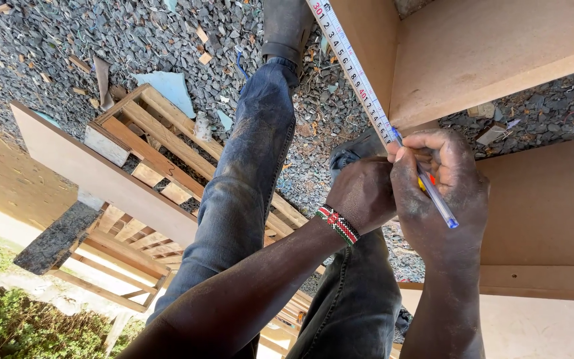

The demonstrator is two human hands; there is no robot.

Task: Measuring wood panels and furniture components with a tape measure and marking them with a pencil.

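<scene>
Two hands meet at a brown board's edge [486, 50]: right hand [443, 193] fingers clamped on a pen [438, 201], left hand [361, 194] fist curled closed against the tape measure [353, 73].

hands [406, 193] holding pen [436, 199], tape measure [353, 73] on board [486, 46]

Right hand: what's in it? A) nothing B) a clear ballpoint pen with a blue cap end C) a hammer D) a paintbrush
B: the right hand grips a clear pen with a blue end, its tip at the tape measure laid along the board.
</scene>
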